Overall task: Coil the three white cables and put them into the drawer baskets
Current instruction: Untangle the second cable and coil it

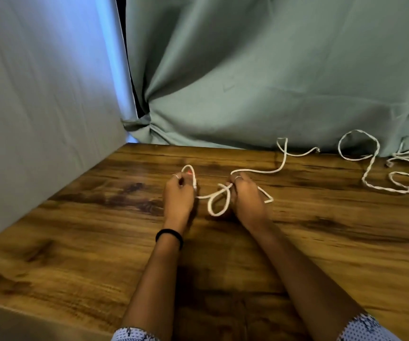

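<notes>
A: What are the fingers doing?

B: The left hand (177, 193) has its fingers curled round one end of a white cable (217, 205), with a small loop arching up past the fingertips. The right hand (244, 195) pinches the same cable further along, just where a loop hangs down between the two hands.

A: And where does the cable go from the right hand?

B: Away and to the right. It leaves the top of the right hand, sweeps over the wooden table (75, 242) toward the green curtain (247, 82) and ends near the foot of it. So the loose length runs from the right hand outward, roughly along the table's far edge.

A: Which hand is nearer that slack?

B: The right, clearly. I'd judge the left should hold the coil while the right draws in the slack.

A: The other cables?

B: A second cable (370, 175) lies in curls further right of the right hand, well apart, against the curtain. A third cable (407, 153) seems to lie at the frame's right edge, partly cut off. No drawer or baskets are in sight.
</notes>
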